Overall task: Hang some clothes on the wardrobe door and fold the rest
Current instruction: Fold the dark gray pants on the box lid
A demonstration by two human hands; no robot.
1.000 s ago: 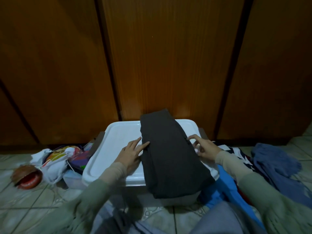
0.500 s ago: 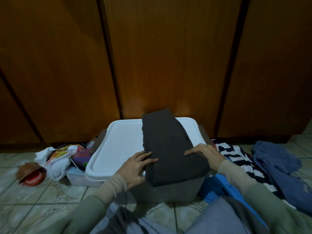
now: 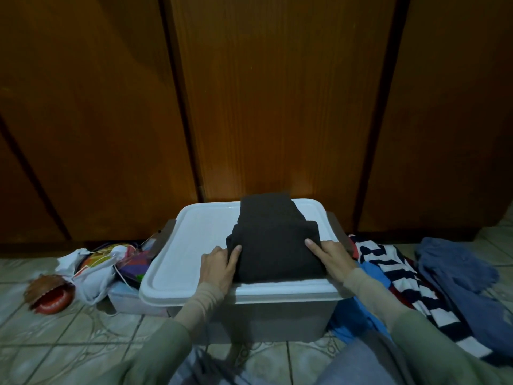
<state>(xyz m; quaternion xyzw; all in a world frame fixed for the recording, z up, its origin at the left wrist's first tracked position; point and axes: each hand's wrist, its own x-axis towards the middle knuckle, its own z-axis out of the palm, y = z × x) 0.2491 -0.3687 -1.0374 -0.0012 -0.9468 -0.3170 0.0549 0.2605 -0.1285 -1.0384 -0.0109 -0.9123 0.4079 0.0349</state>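
Two hands bracket the folded dark garment (image 3: 273, 241) on the bin lid (image 3: 194, 245): my left hand (image 3: 219, 266) and right hand (image 3: 331, 258), each grip spread flat against a side edge, with the garment's long axis running away from me toward the wardrobe door (image 3: 277, 93).

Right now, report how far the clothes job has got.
Done: the dark garment lies folded over on the white bin lid. In hand: left hand and right hand press its sides. Left: the striped top and blue garments lie unfolded on the floor; nothing hangs on the wardrobe doors.
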